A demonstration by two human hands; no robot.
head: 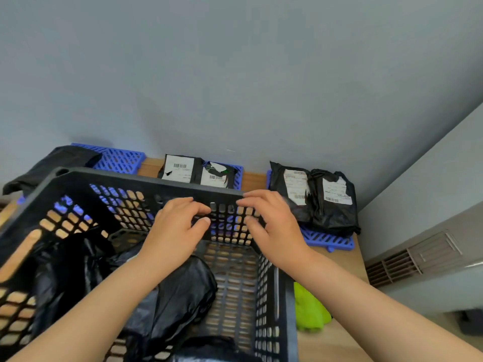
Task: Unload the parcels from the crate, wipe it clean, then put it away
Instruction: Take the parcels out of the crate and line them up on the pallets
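A black perforated plastic crate (109,180) fills the lower left of the head view on a wooden table. Several black plastic parcels (180,296) lie inside it. Both hands hover inside the crate near its far wall, empty, fingers spread and slightly curled. My left hand (175,226) is at the centre, my right hand (271,226) just to its right, close to the wall's top rim. More black parcels with white labels (313,197) rest on blue plastic pallets (329,240) by the wall.
A lime-green cloth (309,309) lies on the table right of the crate. Another blue pallet (117,159) at back left carries a black bag (52,165). Two labelled parcels (196,171) sit at back centre. A grey wall stands behind, a vented unit (418,257) at right.
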